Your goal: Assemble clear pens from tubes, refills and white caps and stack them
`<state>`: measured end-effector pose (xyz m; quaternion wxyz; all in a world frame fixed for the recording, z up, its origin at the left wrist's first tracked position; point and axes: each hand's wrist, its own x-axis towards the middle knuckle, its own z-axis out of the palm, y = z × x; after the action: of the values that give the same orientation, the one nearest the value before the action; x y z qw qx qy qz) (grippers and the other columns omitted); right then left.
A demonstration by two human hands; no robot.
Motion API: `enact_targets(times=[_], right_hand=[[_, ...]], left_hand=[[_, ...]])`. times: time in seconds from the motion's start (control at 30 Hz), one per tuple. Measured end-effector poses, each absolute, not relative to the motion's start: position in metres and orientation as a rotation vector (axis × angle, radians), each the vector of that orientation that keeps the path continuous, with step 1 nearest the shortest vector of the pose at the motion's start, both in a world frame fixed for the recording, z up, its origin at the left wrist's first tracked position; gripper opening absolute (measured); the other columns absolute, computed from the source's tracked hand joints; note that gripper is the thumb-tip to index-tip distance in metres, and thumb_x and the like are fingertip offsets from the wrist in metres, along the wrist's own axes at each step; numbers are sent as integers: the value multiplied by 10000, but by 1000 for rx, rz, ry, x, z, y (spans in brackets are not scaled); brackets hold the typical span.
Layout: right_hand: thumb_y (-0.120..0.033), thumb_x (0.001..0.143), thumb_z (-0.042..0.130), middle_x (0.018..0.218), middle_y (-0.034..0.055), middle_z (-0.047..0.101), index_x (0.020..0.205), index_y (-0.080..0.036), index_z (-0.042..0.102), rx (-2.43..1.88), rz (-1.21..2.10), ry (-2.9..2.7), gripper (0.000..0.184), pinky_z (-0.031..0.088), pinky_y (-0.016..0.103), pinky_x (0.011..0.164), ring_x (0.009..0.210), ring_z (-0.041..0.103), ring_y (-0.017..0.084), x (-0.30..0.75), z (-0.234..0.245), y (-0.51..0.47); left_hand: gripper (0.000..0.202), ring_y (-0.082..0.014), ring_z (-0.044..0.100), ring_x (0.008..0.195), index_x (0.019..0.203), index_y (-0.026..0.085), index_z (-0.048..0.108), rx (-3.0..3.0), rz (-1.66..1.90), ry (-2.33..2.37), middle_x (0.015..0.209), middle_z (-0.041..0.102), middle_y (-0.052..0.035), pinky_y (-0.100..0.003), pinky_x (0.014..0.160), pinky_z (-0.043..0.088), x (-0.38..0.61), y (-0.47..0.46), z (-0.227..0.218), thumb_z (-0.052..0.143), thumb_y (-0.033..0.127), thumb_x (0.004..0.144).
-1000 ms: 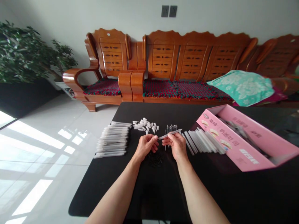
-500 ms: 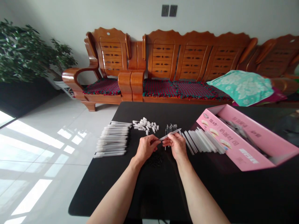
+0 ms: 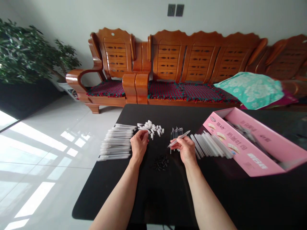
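My right hand [image 3: 185,148] is closed round a clear pen barrel [image 3: 180,137] that slants up to the right above the black table [image 3: 148,191]. My left hand [image 3: 139,143] reaches out to the pile of small white caps [image 3: 153,127], fingertips pinched at its near edge; what they hold is too small to see. A small heap of tiny black parts [image 3: 161,162] lies between the hands. Thin refills [image 3: 176,131] lie just beyond the right hand.
A row of finished white pens [image 3: 117,142] lies left of my left hand. Empty clear barrels [image 3: 211,144] are stacked right of my right hand, against an open pink box [image 3: 254,150]. A wooden sofa [image 3: 192,64] and a plant [image 3: 28,51] stand beyond the table.
My left hand has left the pen barrel and moved up and left to the white caps. The right hand has kept the barrel and shifted slightly right.
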<state>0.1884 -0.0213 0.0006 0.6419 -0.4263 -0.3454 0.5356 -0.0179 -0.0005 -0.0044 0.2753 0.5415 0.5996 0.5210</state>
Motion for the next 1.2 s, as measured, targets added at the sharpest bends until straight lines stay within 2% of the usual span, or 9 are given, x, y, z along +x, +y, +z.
enact_targets(times=[0.1,0.2,0.33,0.53,0.67,0.77,0.87,1.0,1.2], right_hand=[[-276,703,717,614,29,707,743,-158,640,-986,1224,-840,147,550,260,423,457,652,166,189,0,-22],[-307,736,709,516,-23,623,806,-153,675,-1009,1226,-879,172,465,212,356,379,556,116,188,0,-23],[-343,756,699,466,-38,562,809,-140,701,-1067,1232,-959,210,349,170,312,342,475,80,187,0,-25],[-351,762,694,503,-30,580,833,-146,726,-1133,1253,-1048,219,322,166,324,367,490,80,185,0,-26],[-363,779,681,514,-23,585,872,-145,742,-1154,1226,-1094,244,298,173,323,370,481,85,184,-2,-27],[-374,783,677,517,-22,585,885,-151,750,-1182,1213,-1121,256,286,178,326,376,477,88,183,-2,-27],[-376,792,668,507,-30,565,885,-157,762,-1188,1193,-1164,256,288,181,342,381,461,82,183,-1,-28],[-356,781,672,481,-37,532,858,-157,780,-1201,1122,-1269,240,322,198,378,404,446,89,182,0,-28],[-305,748,679,514,-9,606,790,-158,790,-1246,1012,-1435,189,339,231,429,454,497,127,179,6,-31]], left_hand=[[158,-175,669,696,935,188,722,1619,1370,1775,819,711,-40,-285,717,515,-24,8,-11,585,221,863],[191,-199,661,860,981,192,729,1887,1287,1729,938,701,-66,-301,817,501,-20,11,-13,582,173,860],[193,-208,628,892,1023,189,712,2048,1064,1736,939,670,-71,-304,825,489,-10,13,-15,613,188,857],[158,-202,610,831,980,189,673,2158,938,1761,915,652,-68,-293,776,468,-6,8,-17,589,158,849],[263,-195,608,778,1071,179,692,2145,984,1678,908,655,-80,-298,756,471,-8,2,-15,537,152,859],[242,-180,598,762,1017,188,731,1982,1112,1597,881,655,-71,-293,753,473,-9,2,-12,566,182,840],[165,-140,570,685,908,176,729,1510,1316,1397,796,647,-37,-261,678,472,-9,5,-10,629,256,803],[284,-99,572,653,882,134,675,851,1472,1009,783,658,-25,-221,616,465,-10,8,-8,755,341,705],[378,-82,576,652,935,112,687,682,1483,901,769,655,-22,-203,609,468,-11,5,-3,826,304,640]])
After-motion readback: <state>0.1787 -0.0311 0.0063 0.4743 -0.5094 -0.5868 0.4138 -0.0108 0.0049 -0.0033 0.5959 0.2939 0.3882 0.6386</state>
